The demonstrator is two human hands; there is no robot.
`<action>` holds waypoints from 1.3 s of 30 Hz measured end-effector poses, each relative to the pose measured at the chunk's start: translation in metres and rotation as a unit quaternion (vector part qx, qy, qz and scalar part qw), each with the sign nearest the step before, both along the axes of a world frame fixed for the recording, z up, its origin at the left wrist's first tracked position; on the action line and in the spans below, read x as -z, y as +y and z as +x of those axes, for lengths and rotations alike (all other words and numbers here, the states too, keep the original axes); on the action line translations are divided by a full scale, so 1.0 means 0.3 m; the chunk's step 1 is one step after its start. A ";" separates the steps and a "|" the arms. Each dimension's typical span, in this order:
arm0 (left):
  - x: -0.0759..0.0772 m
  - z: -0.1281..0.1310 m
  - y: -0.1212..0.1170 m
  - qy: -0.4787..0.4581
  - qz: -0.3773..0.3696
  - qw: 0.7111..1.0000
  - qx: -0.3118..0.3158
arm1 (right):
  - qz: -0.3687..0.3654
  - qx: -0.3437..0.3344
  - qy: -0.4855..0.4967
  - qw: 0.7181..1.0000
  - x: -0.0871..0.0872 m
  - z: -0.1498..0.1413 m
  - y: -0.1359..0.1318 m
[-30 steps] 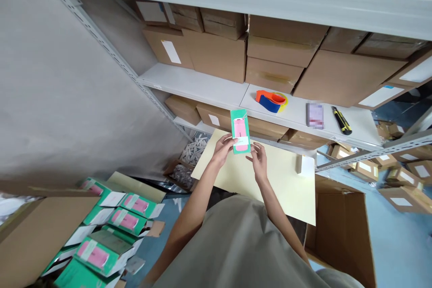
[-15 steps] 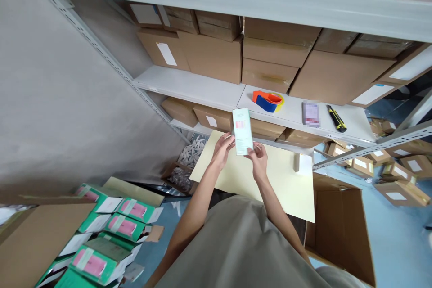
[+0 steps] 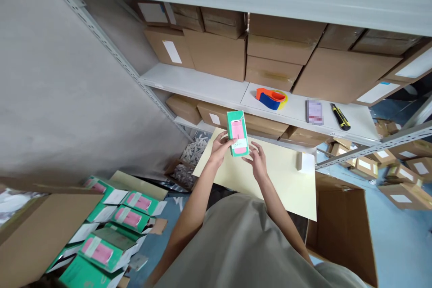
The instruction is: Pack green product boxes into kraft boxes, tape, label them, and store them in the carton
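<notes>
A green carton (image 3: 238,121) with a pink tumbler printed on its front is held up over the cream board (image 3: 270,175). My left hand (image 3: 220,147) grips it from the left, thumb across the front and the other fingers behind, where they are hidden. Beside the carton's lower right edge is my right hand (image 3: 257,160), its fingers apart and curved, holding nothing. Whether a fingertip touches the carton I cannot tell. A small white box (image 3: 306,162) stands on the board's right end.
On the shelf (image 3: 216,83) lie an orange and blue tape dispenser (image 3: 271,98), a pale purple pack (image 3: 314,112) and a utility knife (image 3: 340,117). Several green cartons (image 3: 128,217) are heaped at lower left. A large cardboard box (image 3: 340,225) stands open at lower right.
The carton was turned to a pale printed side half a second ago, with my right hand holding its lower corner. Now its pink-tumbler front shows again, and my right hand has let go.
</notes>
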State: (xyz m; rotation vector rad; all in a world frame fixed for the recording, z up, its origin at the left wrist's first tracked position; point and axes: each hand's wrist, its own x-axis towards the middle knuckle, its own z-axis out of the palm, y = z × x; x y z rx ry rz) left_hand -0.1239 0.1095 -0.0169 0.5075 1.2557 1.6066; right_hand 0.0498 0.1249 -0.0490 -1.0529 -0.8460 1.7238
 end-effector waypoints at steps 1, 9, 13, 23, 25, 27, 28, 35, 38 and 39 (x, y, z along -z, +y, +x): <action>-0.003 -0.003 -0.003 0.017 0.002 1.000 -0.010 | 0.057 0.028 -0.038 0.997 -0.006 0.000 -0.012; 0.005 0.042 -0.022 0.076 0.012 0.995 -0.064 | 0.326 0.059 -0.274 0.903 -0.035 -0.049 -0.088; 0.018 0.021 -0.042 0.066 0.029 0.995 -0.062 | 0.235 0.082 -0.197 0.948 -0.001 -0.057 -0.063; 0.058 -0.038 -0.072 -0.094 0.027 0.994 0.045 | -0.187 -0.084 0.290 0.935 0.026 -0.083 -0.054; 0.062 -0.032 -0.075 -0.095 0.024 0.995 0.036 | -0.211 -0.087 0.309 0.923 0.025 -0.087 -0.059; 0.066 -0.032 -0.080 -0.096 0.018 0.995 0.025 | -0.216 -0.087 0.311 0.921 0.033 -0.089 -0.055; 0.067 -0.035 -0.082 -0.094 0.018 0.995 0.020 | -0.211 -0.087 0.306 0.924 0.040 -0.089 -0.051; 0.020 -0.126 0.004 -0.035 0.038 0.998 -0.031 | -0.077 -0.086 0.160 0.980 0.142 -0.056 -0.024; -0.026 -0.175 0.080 0.015 0.032 0.999 -0.025 | -0.007 -0.101 0.083 0.991 0.195 -0.038 -0.024; -0.039 -0.183 0.095 0.033 0.030 0.999 -0.018 | 0.021 -0.106 0.062 0.992 0.211 -0.037 -0.019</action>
